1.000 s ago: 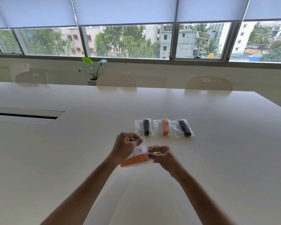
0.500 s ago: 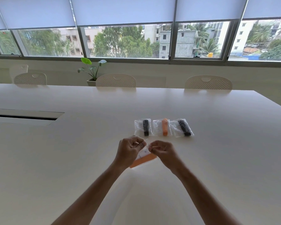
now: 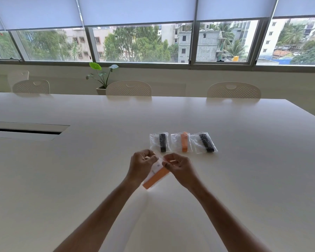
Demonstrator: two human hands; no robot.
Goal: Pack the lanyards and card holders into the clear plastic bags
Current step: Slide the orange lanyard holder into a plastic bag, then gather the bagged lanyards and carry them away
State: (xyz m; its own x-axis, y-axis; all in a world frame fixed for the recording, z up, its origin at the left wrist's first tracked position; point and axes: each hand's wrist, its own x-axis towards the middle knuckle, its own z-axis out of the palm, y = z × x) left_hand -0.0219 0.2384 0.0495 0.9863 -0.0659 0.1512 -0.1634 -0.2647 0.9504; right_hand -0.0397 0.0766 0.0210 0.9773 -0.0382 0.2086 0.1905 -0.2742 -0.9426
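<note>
My left hand (image 3: 143,165) and my right hand (image 3: 178,168) both pinch the top edge of a clear plastic bag (image 3: 155,174) held just above the table. Inside it show a folded orange lanyard and a white card holder. The bag hangs tilted down toward me and to the left. Beyond my hands, three filled clear bags lie in a row on the table: one with a black lanyard (image 3: 162,142), one with an orange lanyard (image 3: 184,142), one with a black lanyard (image 3: 205,142).
The big white table (image 3: 244,179) has a cable slot (image 3: 25,131) at the left. White chairs (image 3: 128,88) stand along the far edge, with a potted plant (image 3: 101,79) on the ledge under the windows.
My hands have drawn together at the bag's top edge, and the bag has swung from lying across to hanging down between them.
</note>
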